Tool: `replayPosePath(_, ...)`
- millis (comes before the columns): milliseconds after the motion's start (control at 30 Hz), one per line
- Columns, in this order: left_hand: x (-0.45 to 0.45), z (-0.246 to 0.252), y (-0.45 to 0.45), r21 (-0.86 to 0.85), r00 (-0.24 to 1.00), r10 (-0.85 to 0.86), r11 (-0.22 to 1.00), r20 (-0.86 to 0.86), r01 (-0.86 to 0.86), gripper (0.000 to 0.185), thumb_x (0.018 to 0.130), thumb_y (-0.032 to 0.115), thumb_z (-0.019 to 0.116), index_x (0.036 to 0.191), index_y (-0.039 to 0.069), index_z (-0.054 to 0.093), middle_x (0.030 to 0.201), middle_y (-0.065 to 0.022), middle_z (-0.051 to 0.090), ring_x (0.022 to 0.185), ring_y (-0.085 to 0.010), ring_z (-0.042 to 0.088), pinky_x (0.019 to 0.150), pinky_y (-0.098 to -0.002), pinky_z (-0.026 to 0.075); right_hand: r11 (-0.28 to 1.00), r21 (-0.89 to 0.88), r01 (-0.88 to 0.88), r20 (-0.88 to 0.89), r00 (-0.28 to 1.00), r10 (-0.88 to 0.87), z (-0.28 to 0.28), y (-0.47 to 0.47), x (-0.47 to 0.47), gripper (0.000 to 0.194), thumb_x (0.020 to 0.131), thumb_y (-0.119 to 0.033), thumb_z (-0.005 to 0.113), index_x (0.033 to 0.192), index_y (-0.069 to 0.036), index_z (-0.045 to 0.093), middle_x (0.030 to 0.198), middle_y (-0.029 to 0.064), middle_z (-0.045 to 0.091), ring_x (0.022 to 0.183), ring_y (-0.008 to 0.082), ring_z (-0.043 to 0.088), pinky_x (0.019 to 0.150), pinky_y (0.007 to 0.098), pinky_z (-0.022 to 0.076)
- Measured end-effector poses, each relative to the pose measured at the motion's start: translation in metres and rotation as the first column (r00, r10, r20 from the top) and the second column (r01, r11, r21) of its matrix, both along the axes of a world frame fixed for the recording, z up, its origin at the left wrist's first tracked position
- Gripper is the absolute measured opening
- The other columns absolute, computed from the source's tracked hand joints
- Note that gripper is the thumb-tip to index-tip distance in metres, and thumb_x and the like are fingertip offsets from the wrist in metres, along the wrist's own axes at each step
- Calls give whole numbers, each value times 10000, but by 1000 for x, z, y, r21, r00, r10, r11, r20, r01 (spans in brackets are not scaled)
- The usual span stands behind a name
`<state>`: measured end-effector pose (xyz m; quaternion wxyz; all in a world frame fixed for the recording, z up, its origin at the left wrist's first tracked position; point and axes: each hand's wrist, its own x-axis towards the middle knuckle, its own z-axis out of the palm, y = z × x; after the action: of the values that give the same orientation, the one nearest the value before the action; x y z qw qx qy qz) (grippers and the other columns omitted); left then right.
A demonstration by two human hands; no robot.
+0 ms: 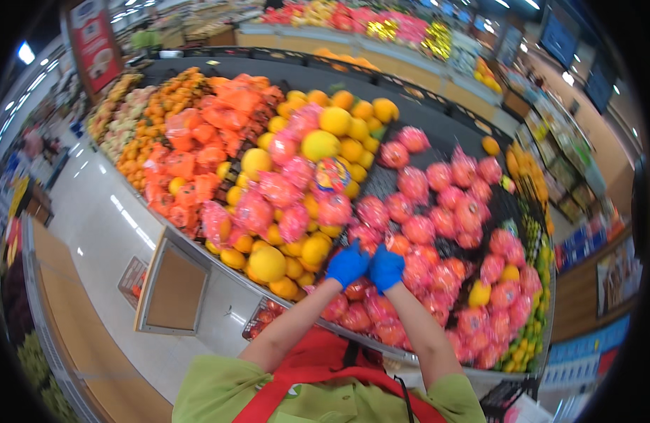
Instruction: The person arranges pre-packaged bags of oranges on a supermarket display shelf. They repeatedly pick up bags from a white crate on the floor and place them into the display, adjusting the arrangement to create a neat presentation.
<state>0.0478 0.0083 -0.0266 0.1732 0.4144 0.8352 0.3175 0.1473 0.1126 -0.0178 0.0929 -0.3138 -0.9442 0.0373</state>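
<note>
My left hand (348,266) and my right hand (386,268), both in blue gloves, are side by side over the front part of a sloped fruit display. Their fingers point away from me and are partly hidden behind the backs of the hands. Around them lie round reddish fruits in clear pink plastic wrap (419,229). Just beyond the fingertips is an orange-red fruit (398,244). Left of my left hand is a heap of loose yellow-orange citrus fruit (316,249). Whether either hand grips a fruit is not visible.
Pink-wrapped fruits (279,188) also top the citrus heap, beside fruit in orange bags (206,138). The metal front edge (367,342) of the display runs beneath my forearms. A crate of red fruit (264,317) stands below it. At left, a wooden panel (175,290) projects into the aisle.
</note>
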Motion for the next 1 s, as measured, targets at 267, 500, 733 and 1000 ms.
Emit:
replayPosePath(267,28,4,11,61,960,275,959,53,-278,747,960,488,547,1498,-18,437,1347,-338,585,1209,-499,594,999,-555,505,990,-78,121,72,991,-115,4,-2,-6,346,924,-356,655,1021,-27,605,792,179,735,714,362,745,586,486,574)
replayPosePath(500,27,-4,20,113,970,242,964,9,-242,742,982,506,566,1514,4,443,1417,-380,505,1350,-535,452,1121,-539,409,987,-129,100,13,995,-99,-9,5,-8,341,929,-350,643,996,-17,615,798,168,735,707,351,747,575,475,575)
replayPosePath(733,25,1,20,204,987,156,966,36,-160,669,991,473,588,1517,74,481,1431,-366,498,1368,-530,437,1124,-533,402,985,-125,122,73,991,-113,2,2,-5,365,927,-363,637,1036,-16,618,799,152,735,719,353,750,597,456,586)
replayPosePath(1000,-9,0,15,406,971,17,906,239,-116,702,928,263,671,1544,35,424,1441,-279,533,1360,-441,501,1128,-451,421,964,-67,258,123,961,-248,-7,-2,-21,377,866,-357,727,1014,-30,612,825,166,739,740,349,756,594,493,581)
